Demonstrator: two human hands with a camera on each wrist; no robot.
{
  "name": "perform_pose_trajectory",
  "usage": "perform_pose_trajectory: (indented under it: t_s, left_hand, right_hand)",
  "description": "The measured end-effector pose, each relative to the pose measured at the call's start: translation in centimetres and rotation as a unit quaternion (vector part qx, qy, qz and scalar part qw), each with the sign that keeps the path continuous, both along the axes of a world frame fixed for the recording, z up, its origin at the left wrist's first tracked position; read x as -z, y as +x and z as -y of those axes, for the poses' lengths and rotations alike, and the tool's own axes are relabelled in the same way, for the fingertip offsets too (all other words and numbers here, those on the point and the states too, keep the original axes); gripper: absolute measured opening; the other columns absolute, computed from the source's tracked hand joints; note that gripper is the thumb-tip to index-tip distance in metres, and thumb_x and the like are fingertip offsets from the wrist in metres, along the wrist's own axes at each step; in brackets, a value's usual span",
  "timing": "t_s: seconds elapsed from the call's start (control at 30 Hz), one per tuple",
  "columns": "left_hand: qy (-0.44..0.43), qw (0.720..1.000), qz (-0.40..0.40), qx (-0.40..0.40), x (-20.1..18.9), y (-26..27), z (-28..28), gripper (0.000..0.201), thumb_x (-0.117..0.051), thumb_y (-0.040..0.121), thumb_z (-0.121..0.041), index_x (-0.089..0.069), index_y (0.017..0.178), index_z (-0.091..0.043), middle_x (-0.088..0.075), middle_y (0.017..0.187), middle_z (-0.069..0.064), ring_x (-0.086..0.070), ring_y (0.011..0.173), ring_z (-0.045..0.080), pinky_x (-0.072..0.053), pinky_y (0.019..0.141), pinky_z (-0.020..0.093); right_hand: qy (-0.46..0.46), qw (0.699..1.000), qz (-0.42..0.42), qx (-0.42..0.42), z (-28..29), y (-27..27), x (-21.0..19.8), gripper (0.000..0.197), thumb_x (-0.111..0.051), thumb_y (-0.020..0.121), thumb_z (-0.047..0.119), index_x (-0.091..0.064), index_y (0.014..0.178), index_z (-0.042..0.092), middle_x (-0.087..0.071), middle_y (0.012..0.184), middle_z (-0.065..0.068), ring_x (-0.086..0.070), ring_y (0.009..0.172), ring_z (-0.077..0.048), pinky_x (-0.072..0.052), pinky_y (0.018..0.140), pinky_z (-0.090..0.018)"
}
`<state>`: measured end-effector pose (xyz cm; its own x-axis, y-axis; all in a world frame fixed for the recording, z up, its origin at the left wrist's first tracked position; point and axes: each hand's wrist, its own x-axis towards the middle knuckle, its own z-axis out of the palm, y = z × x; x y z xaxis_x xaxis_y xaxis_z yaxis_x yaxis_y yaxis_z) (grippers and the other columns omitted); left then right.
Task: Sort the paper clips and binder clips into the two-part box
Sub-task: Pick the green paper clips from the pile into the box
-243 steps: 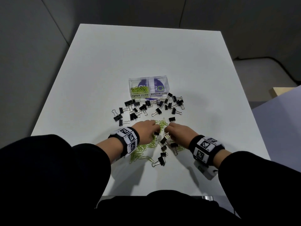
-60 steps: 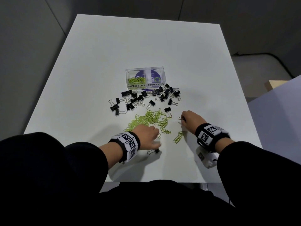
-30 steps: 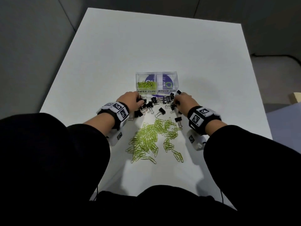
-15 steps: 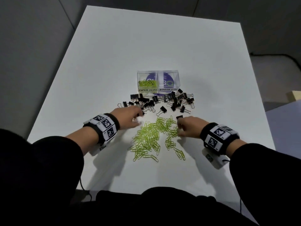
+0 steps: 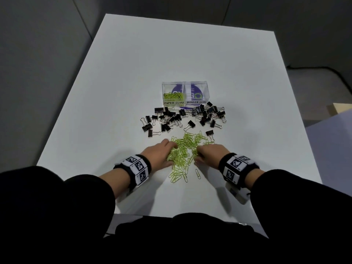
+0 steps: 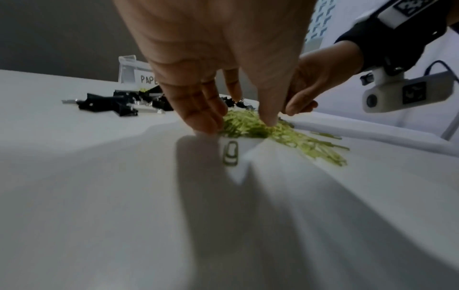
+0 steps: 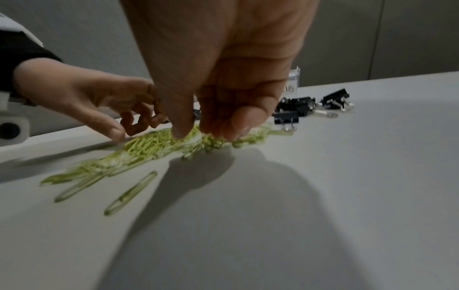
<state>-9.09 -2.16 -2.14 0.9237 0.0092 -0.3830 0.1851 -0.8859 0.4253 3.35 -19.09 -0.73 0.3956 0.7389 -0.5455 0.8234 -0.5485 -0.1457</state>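
A clear two-part box (image 5: 185, 84) stands mid-table; its left part, labelled PAPER CLIPS, holds green paper clips (image 5: 174, 95). The right part, labelled BINDER CLIPS, shows none. Black binder clips (image 5: 171, 119) (image 6: 109, 104) (image 7: 298, 109) lie scattered in front of the box. Nearer me lies a pile of green paper clips (image 5: 185, 145) (image 6: 298, 141) (image 7: 139, 147). My left hand (image 5: 170, 154) (image 6: 238, 125) claws the pile's left side, fingers and thumb curled round clips. My right hand (image 5: 197, 156) (image 7: 208, 133) pinches clips on the right side.
One binder clip (image 5: 209, 132) lies at the pile's far right edge. A few stray paper clips (image 5: 198, 173) lie toward the front edge of the white table (image 5: 114, 92). A tan box (image 5: 341, 109) and a lavender surface (image 5: 333, 145) stand off to the right.
A second ago both hands were at the binder clips by the box. They have drawn back toward me and closed in from both sides onto the paper clip pile.
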Motion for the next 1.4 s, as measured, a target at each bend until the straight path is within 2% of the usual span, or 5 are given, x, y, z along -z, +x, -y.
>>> perform_pose_trajectory:
  t_s: [0.33, 0.6, 0.8, 1.17, 1.4]
  left_hand:
    - [0.049, 0.997, 0.041, 0.048, 0.2, -0.9, 1.5, 0.064, -0.063, 0.082, -0.044, -0.036, 0.133, -0.017, -0.042, 0.129, 0.004, -0.050, 0.105, 0.017, -0.044, 0.076, 0.023]
    - [0.118, 0.993, -0.010, 0.012, 0.3, 2.2, 0.5, 0.090, -0.064, 0.077, -0.054, -0.016, 0.146, -0.021, -0.024, 0.149, 0.007, -0.032, 0.133, 0.025, -0.040, 0.101, 0.040]
    - [0.115, 0.992, -0.003, 0.043, 0.7, 2.4, 0.5, 0.079, -0.065, 0.078, -0.050, -0.027, 0.142, -0.022, -0.034, 0.140, 0.005, -0.039, 0.123, 0.023, -0.045, 0.092, 0.037]
    - [0.113, 0.986, -0.006, 0.124, 0.5, 3.3, 0.4, 0.078, -0.063, 0.082, -0.042, -0.023, 0.145, -0.021, -0.029, 0.147, 0.005, -0.034, 0.129, 0.024, -0.037, 0.104, 0.036]
    - [0.079, 0.995, -0.012, 0.062, 0.0, 0.4, -1.9, 0.079, -0.065, 0.079, -0.044, -0.025, 0.143, -0.022, -0.034, 0.141, 0.005, -0.039, 0.124, 0.021, -0.040, 0.099, 0.033]
  right_hand:
    - [-0.041, 0.998, 0.015, -0.046, 1.1, -2.0, 0.3, 0.030, -0.055, 0.087, 0.044, -0.043, 0.087, 0.017, -0.063, 0.100, -0.007, -0.056, 0.084, -0.022, -0.040, 0.069, -0.029]
    - [0.036, 0.996, 0.062, 0.053, -1.1, 1.7, 1.1, 0.088, -0.070, 0.071, 0.050, -0.027, 0.141, 0.016, -0.036, 0.142, -0.011, -0.037, 0.127, -0.030, -0.039, 0.103, -0.042]
    - [0.046, 0.996, 0.074, -0.024, -1.2, 1.1, 1.5, 0.063, -0.064, 0.079, 0.044, -0.043, 0.131, 0.016, -0.045, 0.134, -0.009, -0.042, 0.120, -0.028, -0.039, 0.098, -0.038]
    - [0.056, 0.993, 0.060, -0.082, -1.8, 1.0, 1.5, 0.054, -0.049, 0.093, 0.021, -0.030, 0.143, 0.009, -0.031, 0.151, -0.009, -0.035, 0.133, -0.028, -0.033, 0.108, -0.037]
    - [0.064, 0.995, 0.049, 0.050, 1.0, 4.2, 0.3, 0.042, -0.050, 0.093, 0.019, -0.043, 0.135, 0.017, -0.050, 0.135, -0.006, -0.049, 0.120, -0.026, -0.045, 0.096, -0.037]
